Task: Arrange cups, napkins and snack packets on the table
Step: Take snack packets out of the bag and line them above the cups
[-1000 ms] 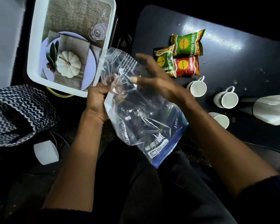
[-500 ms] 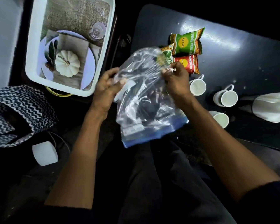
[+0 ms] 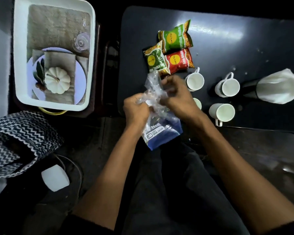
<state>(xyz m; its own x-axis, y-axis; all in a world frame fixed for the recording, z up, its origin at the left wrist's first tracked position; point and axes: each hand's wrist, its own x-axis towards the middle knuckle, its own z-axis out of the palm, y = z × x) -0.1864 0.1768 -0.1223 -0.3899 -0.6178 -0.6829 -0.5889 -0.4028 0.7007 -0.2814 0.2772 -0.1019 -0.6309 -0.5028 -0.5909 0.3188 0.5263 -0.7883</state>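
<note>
Both hands work a clear plastic bag at the near edge of the dark table, above the person's lap. The left hand is closed on the crumpled upper left part of the bag; the right hand is closed on the upper right part, with the blue-printed bottom of the bag hanging below both. The bag's contents cannot be made out, so whether it holds napkins cannot be told. On the table, three snack packets lie touching in a cluster: a green packet farthest away, a second green packet to its near left, and a red packet beside that. Three white cups stand apart to the right: one just beyond the right hand, one further right, and one nearer the table edge; a fourth white rim shows partly behind the right wrist. A white cloth bundle lies at the far right. A white tray with a plate and small pumpkin sits off the table, to the left. The step in hand appears to be opening or bunching the bag. The next move likely calls for parting the bag mouth and clearing it from the table edge without knocking the nearest cup
</note>
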